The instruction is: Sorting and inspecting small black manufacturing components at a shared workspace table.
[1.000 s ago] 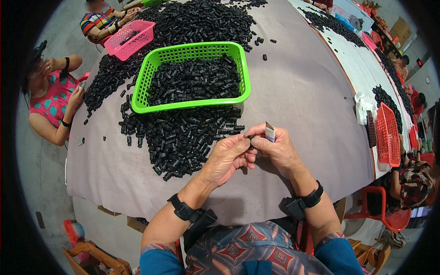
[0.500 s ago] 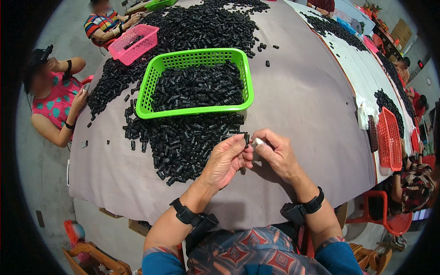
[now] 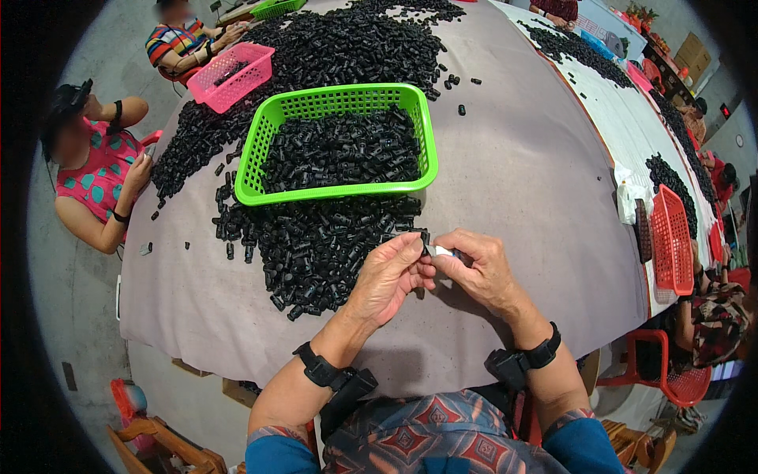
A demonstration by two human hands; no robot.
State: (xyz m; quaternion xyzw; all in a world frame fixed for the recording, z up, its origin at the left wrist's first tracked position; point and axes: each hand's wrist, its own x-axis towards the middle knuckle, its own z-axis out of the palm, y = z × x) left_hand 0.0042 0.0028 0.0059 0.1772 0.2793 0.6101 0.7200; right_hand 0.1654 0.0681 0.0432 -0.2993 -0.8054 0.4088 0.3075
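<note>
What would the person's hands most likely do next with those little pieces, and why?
Probably press the small black part and the silvery piece fully together. The left hand pinches the black part, the right hand holds the silvery piece against it, and the two meet at the fingertips, above the table beside the loose black pile.

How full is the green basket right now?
Partly full. Black plastic pieces cover the floor of the green basket, but its mesh walls show above them all round.
</note>
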